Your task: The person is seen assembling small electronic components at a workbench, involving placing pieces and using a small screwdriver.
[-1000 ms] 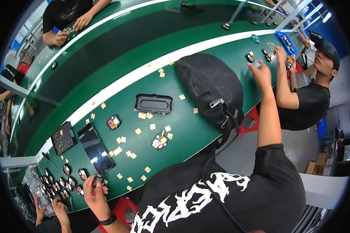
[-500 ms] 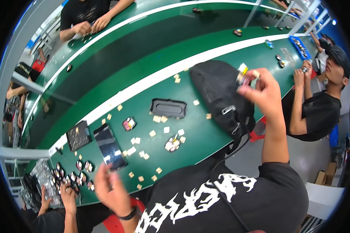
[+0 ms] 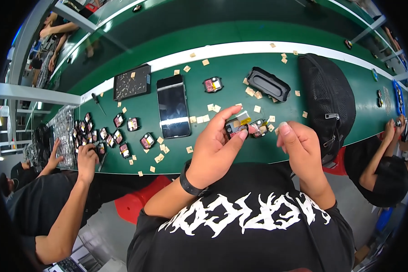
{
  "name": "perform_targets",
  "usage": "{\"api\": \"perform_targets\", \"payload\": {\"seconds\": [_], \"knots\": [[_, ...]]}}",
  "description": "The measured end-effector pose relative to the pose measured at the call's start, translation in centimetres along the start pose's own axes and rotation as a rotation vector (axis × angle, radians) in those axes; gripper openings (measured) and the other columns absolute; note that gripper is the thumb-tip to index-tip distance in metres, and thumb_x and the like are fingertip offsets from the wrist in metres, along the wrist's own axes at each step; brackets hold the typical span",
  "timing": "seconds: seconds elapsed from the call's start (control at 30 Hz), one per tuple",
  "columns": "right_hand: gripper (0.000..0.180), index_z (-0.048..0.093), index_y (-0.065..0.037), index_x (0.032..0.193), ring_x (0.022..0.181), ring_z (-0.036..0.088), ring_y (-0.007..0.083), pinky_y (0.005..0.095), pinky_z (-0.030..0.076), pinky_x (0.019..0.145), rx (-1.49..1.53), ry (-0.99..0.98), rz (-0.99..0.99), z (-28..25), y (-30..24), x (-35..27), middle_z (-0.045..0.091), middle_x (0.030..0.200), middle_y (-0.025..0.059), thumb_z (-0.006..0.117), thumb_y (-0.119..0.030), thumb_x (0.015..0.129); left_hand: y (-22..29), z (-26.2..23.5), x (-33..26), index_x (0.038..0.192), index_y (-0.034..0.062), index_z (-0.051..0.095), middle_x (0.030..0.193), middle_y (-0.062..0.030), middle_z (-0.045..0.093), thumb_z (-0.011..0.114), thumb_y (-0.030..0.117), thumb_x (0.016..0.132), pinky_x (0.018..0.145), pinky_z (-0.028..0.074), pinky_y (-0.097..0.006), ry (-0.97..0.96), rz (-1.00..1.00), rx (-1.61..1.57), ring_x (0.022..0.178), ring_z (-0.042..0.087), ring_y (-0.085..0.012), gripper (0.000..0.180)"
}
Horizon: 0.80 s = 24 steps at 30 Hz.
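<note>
My left hand (image 3: 215, 152) grips a small black watch-like case (image 3: 235, 128) between thumb and fingers. A circuit board shows inside it, and a yellow-taped flap (image 3: 243, 118) stands up from its top. Just to the right of it, a second open case (image 3: 259, 128) lies on the green table. My right hand (image 3: 300, 147) is beside that second case, thumb and fingers curled together; whatever they may pinch is too small to make out. Farther back lie another open case (image 3: 212, 85) and a black oblong tray (image 3: 269, 84).
A dark phone (image 3: 173, 106) and a black box lid (image 3: 132, 82) lie to the left, near a screwdriver (image 3: 98, 104). Small beige squares (image 3: 257, 109) are scattered about. A black bag (image 3: 327, 106) stands at right. A neighbour's hand (image 3: 87, 158) works among several cases at left.
The case with the yellow flap has passed from my right hand to my left. Both hands have come together over the table's front, and the view has turned.
</note>
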State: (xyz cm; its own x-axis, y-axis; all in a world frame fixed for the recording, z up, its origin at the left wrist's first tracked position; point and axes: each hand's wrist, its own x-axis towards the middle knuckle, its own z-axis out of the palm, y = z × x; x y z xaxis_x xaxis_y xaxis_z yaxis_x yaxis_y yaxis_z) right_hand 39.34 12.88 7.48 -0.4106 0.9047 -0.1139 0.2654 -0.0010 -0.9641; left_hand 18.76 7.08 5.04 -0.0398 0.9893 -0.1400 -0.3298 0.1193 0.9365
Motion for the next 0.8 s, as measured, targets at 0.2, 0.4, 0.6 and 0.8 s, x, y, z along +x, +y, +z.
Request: {"api": "perform_targets", "payload": {"seconds": [0.2,0.4,0.6,0.8], "knots": [[0.039,0.061,0.002,0.079,0.063,0.046,0.008,0.0266,0.037,0.056,-0.045,-0.22,0.106,0.7,-0.8,0.4,0.055,0.068,0.002,0.056,-0.027,0.105,0.6,-1.9,-1.2,0.133,-0.0003,0.05,0.114,-0.0143,0.067,0.058,0.001,0.098,0.074,0.05,-0.027,-0.049,0.018,0.64,0.09,0.065,-0.0136,0.036],[0.014,0.055,0.002,0.109,0.069,0.056,0.0084,0.0257,0.045,0.06,-0.021,-0.181,-0.082,2.2,-1.6,0.3,0.062,0.075,0.0048,0.058,-0.009,0.101,0.9,-2.3,-1.5,0.145,-0.0006,0.044,0.111,-0.0206,0.064,0.058,-0.003,0.094,0.078,0.052,-0.034,-0.081,0.234,0.752,0.085,0.066,-0.0267,0.054],[0.013,0.049,0.001,0.105,0.063,0.06,0.0089,0.024,0.047,0.06,-0.032,-0.347,0.09,2.3,-2.7,1.0,0.068,0.077,0.0086,0.059,-0.002,0.098,1.6,-2.0,-1.7,0.152,-0.0006,0.035,0.101,-0.0208,0.063,0.057,-0.005,0.092,0.08,0.052,-0.039,-0.118,0.298,0.776,0.085,0.063,-0.0339,0.064],[0.015,0.047,-0.003,0.101,0.057,0.055,0.0063,0.0222,0.042,0.052,0.235,-0.297,0.409,2.6,-2.7,1.4,0.068,0.075,0.008,0.062,-0.003,0.096,0.9,-2.0,-1.5,0.148,-0.0033,0.039,0.096,-0.0206,0.062,0.056,-0.004,0.093,0.076,0.051,-0.041,-0.116,0.392,0.847,0.081,0.062,-0.035,0.058]]}}
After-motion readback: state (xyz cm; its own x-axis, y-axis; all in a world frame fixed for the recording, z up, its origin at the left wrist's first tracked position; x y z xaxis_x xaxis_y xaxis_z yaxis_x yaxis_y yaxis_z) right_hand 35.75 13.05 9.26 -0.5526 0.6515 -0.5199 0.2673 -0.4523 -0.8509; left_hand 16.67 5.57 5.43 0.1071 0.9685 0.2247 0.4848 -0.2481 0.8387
